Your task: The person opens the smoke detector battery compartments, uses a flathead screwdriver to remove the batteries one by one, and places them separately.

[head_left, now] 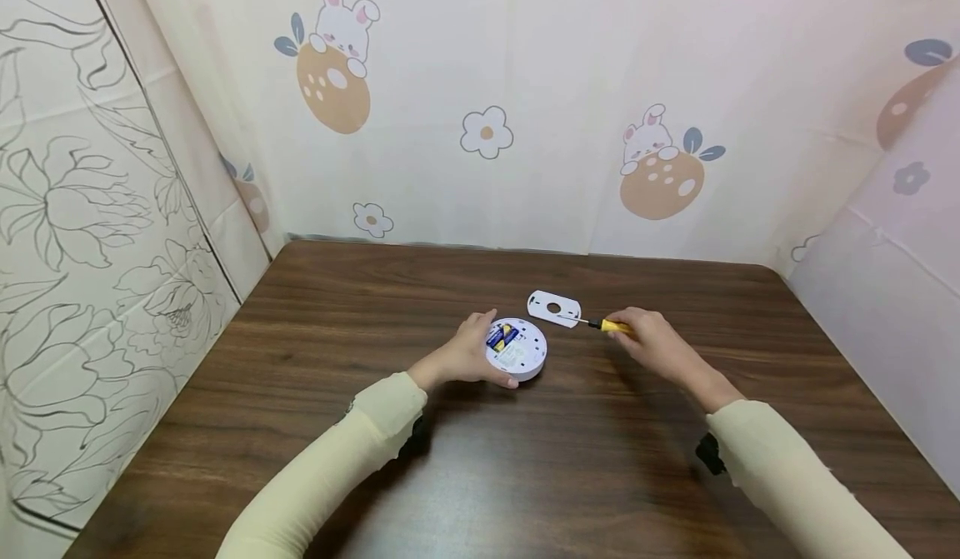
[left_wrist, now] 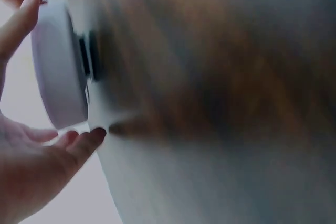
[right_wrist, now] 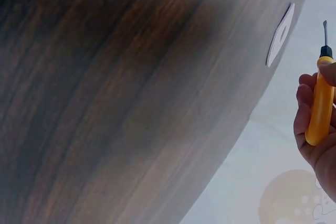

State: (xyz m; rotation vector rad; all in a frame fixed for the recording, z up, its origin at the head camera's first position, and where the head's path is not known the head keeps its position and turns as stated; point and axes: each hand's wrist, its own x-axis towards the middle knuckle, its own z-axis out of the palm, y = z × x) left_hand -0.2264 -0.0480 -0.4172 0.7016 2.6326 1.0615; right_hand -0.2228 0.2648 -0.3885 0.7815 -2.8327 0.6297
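One screwdriver (right_wrist: pixel 322 108) inside right fingers (right_wrist: pixel 304 100), white disc (head_left: pixel 529 352) between left fingers (left_wrist: pixel 84 147).

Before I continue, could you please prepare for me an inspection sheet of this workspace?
Surface: dark wood-grain table.
Job's things: round white device with batteries showing; white mounting plate lying on the table; yellow-handled screwdriver.
Clutter: nothing seen.
Hands: left hand holds the device by its side; right hand grips the screwdriver.
Cables: nothing seen.
Surroundings: rabbit-print backdrop behind, floral-patterned panel at left.
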